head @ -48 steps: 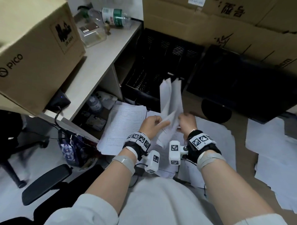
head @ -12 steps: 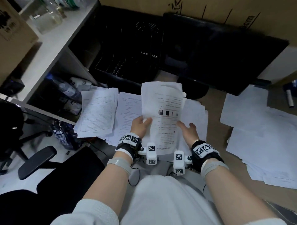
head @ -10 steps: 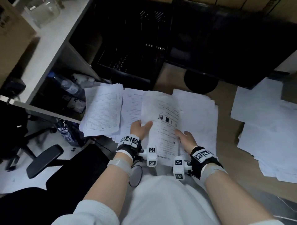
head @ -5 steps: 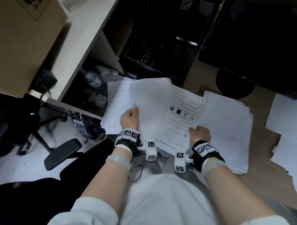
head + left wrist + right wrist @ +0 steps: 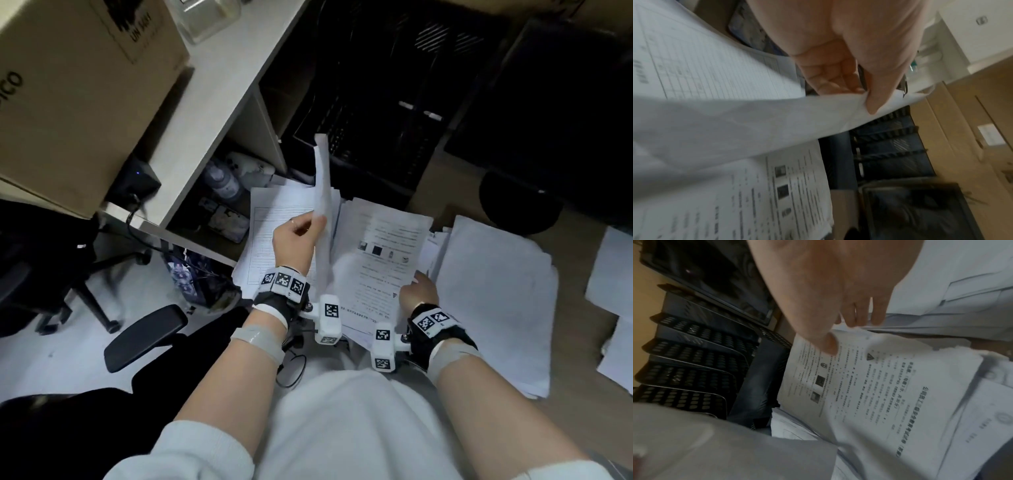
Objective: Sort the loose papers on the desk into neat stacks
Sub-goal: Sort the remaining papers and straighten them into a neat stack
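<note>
My left hand (image 5: 315, 222) pinches one white sheet (image 5: 322, 192) between thumb and fingers (image 5: 869, 104) and holds it raised, edge-on, over the desk. The sheet (image 5: 735, 126) sags across the left wrist view. Below it on the left lies a stack of ruled forms (image 5: 270, 219). In the middle is a printed stack (image 5: 380, 253) with small pictures. My right hand (image 5: 419, 277) holds that stack's right edge, with the thumb (image 5: 830, 345) on the top page and the fingers (image 5: 875, 316) curled past the edge. A blank stack (image 5: 496, 291) lies to the right.
More loose papers (image 5: 613, 274) lie at the far right. A black tiered paper tray (image 5: 376, 120) and a round monitor base (image 5: 517, 202) stand behind the stacks. A white shelf (image 5: 212, 102) with a cardboard box (image 5: 68, 85) is on the left, and a chair armrest (image 5: 144, 335) is below.
The printed sheets I held up in both hands have come down onto the middle stack. My left hand has lifted one sheet off them, up and to the left. The right hand stays at the edge.
</note>
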The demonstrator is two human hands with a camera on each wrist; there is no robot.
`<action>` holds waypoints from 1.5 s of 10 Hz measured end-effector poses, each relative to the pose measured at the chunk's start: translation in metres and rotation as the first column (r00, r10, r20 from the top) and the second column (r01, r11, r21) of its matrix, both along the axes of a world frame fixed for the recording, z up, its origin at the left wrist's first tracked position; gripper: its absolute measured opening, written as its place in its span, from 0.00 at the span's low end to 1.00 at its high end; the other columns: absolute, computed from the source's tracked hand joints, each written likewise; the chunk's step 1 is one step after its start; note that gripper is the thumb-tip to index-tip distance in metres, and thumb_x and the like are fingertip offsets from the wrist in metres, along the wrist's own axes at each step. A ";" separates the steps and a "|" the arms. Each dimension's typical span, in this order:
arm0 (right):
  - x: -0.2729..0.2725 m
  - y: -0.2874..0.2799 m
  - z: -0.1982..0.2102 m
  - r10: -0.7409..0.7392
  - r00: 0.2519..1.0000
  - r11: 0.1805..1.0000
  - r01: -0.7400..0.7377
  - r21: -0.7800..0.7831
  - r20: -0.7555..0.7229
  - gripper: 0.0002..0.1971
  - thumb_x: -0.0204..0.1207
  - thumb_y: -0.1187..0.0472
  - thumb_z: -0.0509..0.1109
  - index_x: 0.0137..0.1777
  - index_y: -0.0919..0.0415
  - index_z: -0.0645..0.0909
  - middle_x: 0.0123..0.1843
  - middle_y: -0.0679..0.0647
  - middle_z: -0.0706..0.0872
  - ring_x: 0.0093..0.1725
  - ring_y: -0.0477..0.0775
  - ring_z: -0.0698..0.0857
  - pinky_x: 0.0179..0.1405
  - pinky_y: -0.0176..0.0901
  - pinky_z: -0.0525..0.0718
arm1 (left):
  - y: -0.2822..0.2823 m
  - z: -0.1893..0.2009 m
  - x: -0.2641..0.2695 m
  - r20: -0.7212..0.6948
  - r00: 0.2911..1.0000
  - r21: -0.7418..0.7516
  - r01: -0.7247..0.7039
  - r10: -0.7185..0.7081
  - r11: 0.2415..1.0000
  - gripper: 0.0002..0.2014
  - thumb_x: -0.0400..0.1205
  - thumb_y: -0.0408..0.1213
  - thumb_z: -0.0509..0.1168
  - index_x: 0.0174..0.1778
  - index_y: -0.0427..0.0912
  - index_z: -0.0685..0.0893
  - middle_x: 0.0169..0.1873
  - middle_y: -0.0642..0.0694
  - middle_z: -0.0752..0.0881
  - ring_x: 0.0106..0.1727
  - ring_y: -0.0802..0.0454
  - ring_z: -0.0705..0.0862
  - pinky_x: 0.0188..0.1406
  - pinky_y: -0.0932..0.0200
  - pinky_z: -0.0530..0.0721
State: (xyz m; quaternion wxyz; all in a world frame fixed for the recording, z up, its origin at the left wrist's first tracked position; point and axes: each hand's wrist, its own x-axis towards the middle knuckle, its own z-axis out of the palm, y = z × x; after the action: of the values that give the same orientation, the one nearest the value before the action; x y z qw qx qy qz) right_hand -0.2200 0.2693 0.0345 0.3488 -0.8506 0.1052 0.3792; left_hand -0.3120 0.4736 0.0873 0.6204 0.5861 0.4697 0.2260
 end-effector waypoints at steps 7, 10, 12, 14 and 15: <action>0.060 -0.171 0.037 -0.313 0.935 0.928 0.264 0.262 0.167 0.10 0.81 0.56 0.70 0.58 0.59 0.85 0.56 0.54 0.90 0.56 0.58 0.88 0.57 0.48 0.84 | -0.214 -0.014 0.116 0.079 0.626 -0.369 0.741 -0.776 0.560 0.23 0.80 0.23 0.68 0.73 0.34 0.80 0.64 0.36 0.87 0.60 0.48 0.86 0.58 0.69 0.82; 0.124 -0.263 -0.031 -0.096 0.995 0.994 0.094 -0.057 -0.022 0.12 0.86 0.67 0.57 0.61 0.72 0.78 0.65 0.65 0.82 0.65 0.67 0.81 0.48 0.40 0.69 | -0.266 -0.038 0.124 -0.329 0.844 -0.236 0.362 -0.425 0.902 0.18 0.83 0.27 0.64 0.69 0.38 0.83 0.68 0.38 0.83 0.68 0.43 0.82 0.64 0.56 0.77; 0.140 -0.253 -0.033 0.041 0.995 0.999 -0.038 0.033 -0.092 0.25 0.85 0.70 0.55 0.81 0.71 0.59 0.76 0.70 0.72 0.73 0.68 0.74 0.68 0.52 0.73 | -0.305 -0.027 0.107 -0.388 0.874 -0.224 0.216 -0.291 0.950 0.17 0.82 0.30 0.66 0.68 0.41 0.84 0.65 0.37 0.85 0.68 0.42 0.82 0.71 0.46 0.79; 0.147 -0.265 -0.021 0.083 0.987 0.994 -0.073 0.078 -0.138 0.30 0.83 0.68 0.57 0.85 0.67 0.55 0.80 0.67 0.69 0.77 0.67 0.72 0.75 0.54 0.72 | -0.320 -0.024 0.116 -0.363 0.895 -0.205 0.197 -0.261 0.959 0.18 0.82 0.31 0.66 0.69 0.41 0.84 0.65 0.36 0.86 0.67 0.42 0.83 0.71 0.47 0.78; 0.156 -0.303 -0.030 0.026 0.992 0.992 -0.010 0.126 -0.126 0.31 0.75 0.64 0.61 0.81 0.63 0.65 0.75 0.61 0.77 0.73 0.67 0.77 0.71 0.54 0.77 | -0.338 -0.029 0.139 -0.292 0.898 -0.236 0.267 -0.330 0.935 0.17 0.83 0.30 0.66 0.68 0.40 0.84 0.65 0.37 0.86 0.65 0.43 0.84 0.70 0.49 0.80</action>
State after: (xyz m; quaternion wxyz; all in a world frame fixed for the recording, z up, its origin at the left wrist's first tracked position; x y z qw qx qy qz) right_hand -0.0641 -0.0341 0.0043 0.3906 -0.8020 0.0955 0.4417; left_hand -0.1727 0.1357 0.0581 0.6141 0.6188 0.4895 -0.0183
